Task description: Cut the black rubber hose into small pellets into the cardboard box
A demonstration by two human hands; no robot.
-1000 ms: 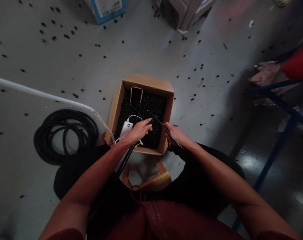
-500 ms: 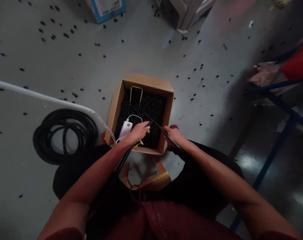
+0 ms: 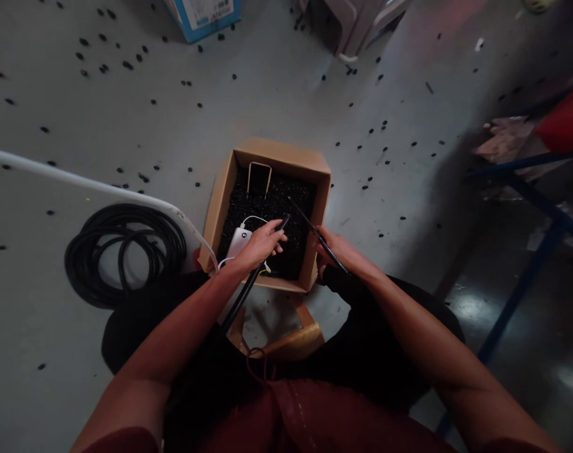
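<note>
My left hand (image 3: 262, 244) is closed around a long black ridged strip (image 3: 242, 299), over the near part of a cardboard box. The strip's far end pokes out past my fingers, and its lower length runs down towards my lap. In my closed right hand (image 3: 334, 247), at the box's right wall, is a long, thin, dark bladed tool (image 3: 305, 217). Its tip points up and left over the box, apart from the strip. I cannot make out its exact kind. Many small black pieces (image 3: 296, 189) fill the box (image 3: 281, 154).
Inside the box are a phone-like framed object (image 3: 259, 179) and a white power bank (image 3: 240, 239) with a cable. Coiled black hose (image 3: 73, 264) lies left. A white pole (image 3: 79, 181), a blue box (image 3: 211, 25), a plastic stool (image 3: 352, 31) and blue metal frame (image 3: 522, 296) surround me.
The bladed tool has moved away from the strip's end, with my right hand shifting slightly right. More of the strip now shows beyond and below my left hand.
</note>
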